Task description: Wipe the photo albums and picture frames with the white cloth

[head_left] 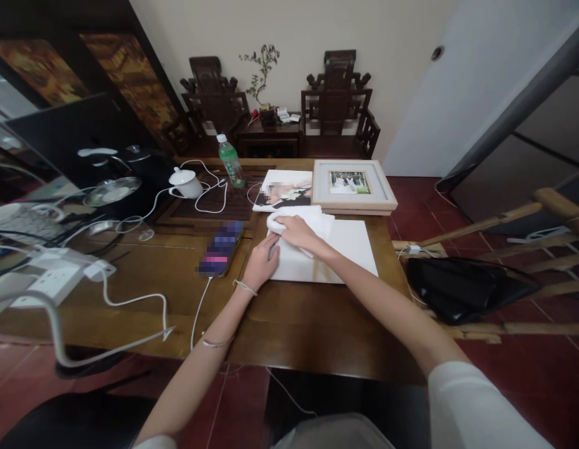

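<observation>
A white flat panel (345,249) lies on the wooden table (289,324) in front of me. My left hand (261,262) presses down on its left edge, fingers bent over the rim. My right hand (296,232) is closed on a bunched white cloth (317,221) that rests on the panel's far left corner. Just behind the cloth lie a photo print (284,190) and a framed photo (352,186).
A phone (221,248) on a white cable lies left of the panel. Further left are a power strip (55,277), cables, a white teapot (186,183), a green bottle (230,162) and kettles. A black bag (462,287) sits on a wooden rack at right.
</observation>
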The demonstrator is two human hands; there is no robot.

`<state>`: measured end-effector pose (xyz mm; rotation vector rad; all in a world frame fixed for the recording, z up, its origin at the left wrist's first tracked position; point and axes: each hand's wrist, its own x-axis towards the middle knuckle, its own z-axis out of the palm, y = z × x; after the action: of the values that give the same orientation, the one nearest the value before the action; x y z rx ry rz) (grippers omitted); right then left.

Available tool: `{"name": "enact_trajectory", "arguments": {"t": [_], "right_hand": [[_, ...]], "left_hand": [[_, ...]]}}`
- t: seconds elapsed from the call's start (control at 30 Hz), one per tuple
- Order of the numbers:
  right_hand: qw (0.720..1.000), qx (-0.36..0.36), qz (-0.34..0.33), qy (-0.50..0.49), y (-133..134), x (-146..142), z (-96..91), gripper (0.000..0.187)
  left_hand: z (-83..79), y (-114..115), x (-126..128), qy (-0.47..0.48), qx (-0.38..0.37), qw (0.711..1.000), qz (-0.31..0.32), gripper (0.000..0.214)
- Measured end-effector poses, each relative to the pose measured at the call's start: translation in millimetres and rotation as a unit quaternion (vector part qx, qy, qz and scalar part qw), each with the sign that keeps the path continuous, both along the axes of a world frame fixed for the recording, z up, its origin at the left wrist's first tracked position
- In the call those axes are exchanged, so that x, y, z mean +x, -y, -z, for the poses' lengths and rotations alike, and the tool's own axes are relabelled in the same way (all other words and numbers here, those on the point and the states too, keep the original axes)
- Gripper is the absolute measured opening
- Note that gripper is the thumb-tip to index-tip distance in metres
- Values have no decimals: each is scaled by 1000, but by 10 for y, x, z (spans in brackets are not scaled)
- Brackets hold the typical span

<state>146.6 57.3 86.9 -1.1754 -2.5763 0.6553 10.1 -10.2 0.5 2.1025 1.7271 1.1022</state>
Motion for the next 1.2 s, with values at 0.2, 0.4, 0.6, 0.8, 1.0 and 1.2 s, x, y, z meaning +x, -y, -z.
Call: {"name": "enact_trajectory", "arguments": {"t": [0.2,0.4,0.6,0.8,1.0,1.2], "right_hand": [[999,-12,-10,36,-63,108,-47,43],[997,-12,29,75,-157,892,-147,49],[987,52,13,153,309,1529,103,56],[983,76,-101,131,1267,1755,201,53],[982,61,-132,119,1310,1825,127,51],[987,70,-101,102,772,1690,175,51]], "left_hand": [[-12,6,-20,-1,-6,1000,1,35],[33,2,-22,7,3,1000,4,34],[29,14,-12,-7,2,1000,4,35],[35,23,-6,-22,-7,1000,10,38],[47,15,-32,-28,-1,999,16,37],[42,5,-57,-39,3,999,24,37]]}}
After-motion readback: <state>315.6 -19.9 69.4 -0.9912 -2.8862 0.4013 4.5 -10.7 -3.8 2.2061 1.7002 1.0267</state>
